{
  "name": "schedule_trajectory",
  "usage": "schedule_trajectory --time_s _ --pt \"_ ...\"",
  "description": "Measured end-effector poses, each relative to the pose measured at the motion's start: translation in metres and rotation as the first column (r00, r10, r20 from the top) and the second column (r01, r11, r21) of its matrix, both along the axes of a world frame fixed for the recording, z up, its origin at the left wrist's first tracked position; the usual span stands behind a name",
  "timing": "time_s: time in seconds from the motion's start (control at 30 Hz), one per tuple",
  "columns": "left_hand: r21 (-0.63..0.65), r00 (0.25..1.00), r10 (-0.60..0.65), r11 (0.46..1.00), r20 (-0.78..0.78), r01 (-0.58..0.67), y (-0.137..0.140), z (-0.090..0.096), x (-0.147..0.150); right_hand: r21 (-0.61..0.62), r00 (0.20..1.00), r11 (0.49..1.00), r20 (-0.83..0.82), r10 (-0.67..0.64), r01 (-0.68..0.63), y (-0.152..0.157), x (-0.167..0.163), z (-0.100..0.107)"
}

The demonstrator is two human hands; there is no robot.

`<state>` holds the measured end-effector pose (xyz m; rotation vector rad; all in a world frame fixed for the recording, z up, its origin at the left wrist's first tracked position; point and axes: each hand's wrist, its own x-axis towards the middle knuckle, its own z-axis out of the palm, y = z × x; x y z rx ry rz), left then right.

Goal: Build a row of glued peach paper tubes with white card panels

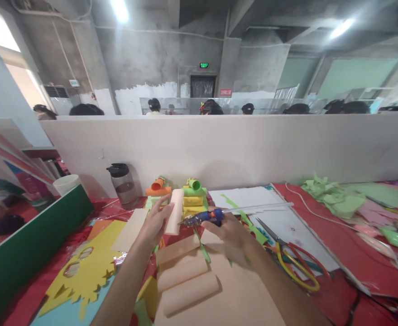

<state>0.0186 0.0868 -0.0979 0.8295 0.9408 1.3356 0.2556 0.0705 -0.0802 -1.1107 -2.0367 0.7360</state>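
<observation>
In my left hand is a peach paper tube, held up on a slant with my fingers around its left side. My right hand grips a blue hot glue gun, whose nozzle points left at the tube's lower side. A clear glue stick juts from the gun's back. Below my hands, rolled peach tubes lie on peach paper sheets. Just beyond the held tube stand stacked green and yellow paper rolls and an orange roll.
Scissors with red and yellow handles lie at the right on white paper. Cut yellow paper lies left, beside a green board. A water bottle stands against the white partition. Crumpled green paper sits far right.
</observation>
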Motion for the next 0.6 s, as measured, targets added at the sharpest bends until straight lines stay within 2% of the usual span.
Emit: schedule_trajectory --time_s 0.13,0.27,0.6 --pt "0.015 1.000 0.017 1.000 -0.019 -0.017 0.0026 -0.0053 -0.0022 -0.030 0.998 0.997 -0.016 0.067 -0.067 -0.0031 -0.0014 0.0007" --pt "0.001 1.000 0.005 1.000 -0.004 -0.005 0.0016 -0.0040 -0.0010 -0.033 0.995 0.999 -0.088 0.039 -0.042 -0.0028 -0.0008 -0.0012" --pt "-0.015 1.000 0.011 1.000 -0.025 -0.011 0.0001 -0.0030 -0.0007 0.046 0.992 0.991 0.040 0.122 -0.124 -0.0011 0.0006 0.0022"
